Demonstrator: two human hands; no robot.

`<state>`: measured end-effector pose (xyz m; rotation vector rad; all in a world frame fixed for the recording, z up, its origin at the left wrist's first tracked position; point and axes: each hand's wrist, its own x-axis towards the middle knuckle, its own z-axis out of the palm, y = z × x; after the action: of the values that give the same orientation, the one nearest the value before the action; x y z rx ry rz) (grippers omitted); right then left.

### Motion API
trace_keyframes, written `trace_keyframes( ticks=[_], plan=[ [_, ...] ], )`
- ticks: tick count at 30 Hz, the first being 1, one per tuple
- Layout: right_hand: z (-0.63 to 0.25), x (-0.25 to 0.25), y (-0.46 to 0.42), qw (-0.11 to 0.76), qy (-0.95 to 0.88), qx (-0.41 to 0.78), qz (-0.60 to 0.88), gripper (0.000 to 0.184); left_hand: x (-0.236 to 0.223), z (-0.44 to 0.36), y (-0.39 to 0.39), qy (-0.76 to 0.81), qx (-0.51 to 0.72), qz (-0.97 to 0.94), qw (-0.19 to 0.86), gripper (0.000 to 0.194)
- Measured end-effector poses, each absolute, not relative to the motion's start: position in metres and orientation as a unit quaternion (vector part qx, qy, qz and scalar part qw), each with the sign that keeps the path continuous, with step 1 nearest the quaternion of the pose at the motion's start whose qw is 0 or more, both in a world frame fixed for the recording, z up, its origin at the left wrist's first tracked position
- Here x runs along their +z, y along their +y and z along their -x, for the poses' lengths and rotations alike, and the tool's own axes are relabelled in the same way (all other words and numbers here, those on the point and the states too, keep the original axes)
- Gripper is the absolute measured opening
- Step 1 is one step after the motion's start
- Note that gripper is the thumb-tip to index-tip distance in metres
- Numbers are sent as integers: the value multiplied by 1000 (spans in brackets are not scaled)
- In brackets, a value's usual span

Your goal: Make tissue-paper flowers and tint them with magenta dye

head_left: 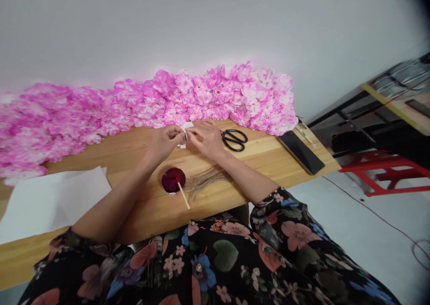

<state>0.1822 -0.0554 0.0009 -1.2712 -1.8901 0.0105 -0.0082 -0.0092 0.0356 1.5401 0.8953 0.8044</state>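
Over the middle of the wooden table, my left hand (167,143) and my right hand (205,139) meet fingertip to fingertip. Both pinch a small piece of white paper (187,126) between them. More white bits lie under the fingers, partly covered. Black-handled scissors (235,140) rest just right of my right hand, their blades hidden behind it. Nearer to me stands a small dish of dark red liquid (173,180) with a pale wooden stick (183,195) leaning in it. A bunch of thin brown stems (206,181) lies beside the dish, partly beneath my right forearm.
A long heap of pink and white artificial flowers (134,101) runs along the wall. White sheets (55,202) lie at the left. On the right are a phone (301,152), a red stool (383,173), a second table (399,110) and a cable on the floor.
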Motion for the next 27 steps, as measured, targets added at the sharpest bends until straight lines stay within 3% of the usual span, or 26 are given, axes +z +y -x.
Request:
trace_keyframes(
  ticks=[19,27],
  plan=[
    [-181,3,-56,421,-751,15,508,26,43,7,-16,416,346,-673,504,10],
    [-181,3,-56,442,-726,40,525,14,43,8,-16,417,343,-653,531,7]
  ],
)
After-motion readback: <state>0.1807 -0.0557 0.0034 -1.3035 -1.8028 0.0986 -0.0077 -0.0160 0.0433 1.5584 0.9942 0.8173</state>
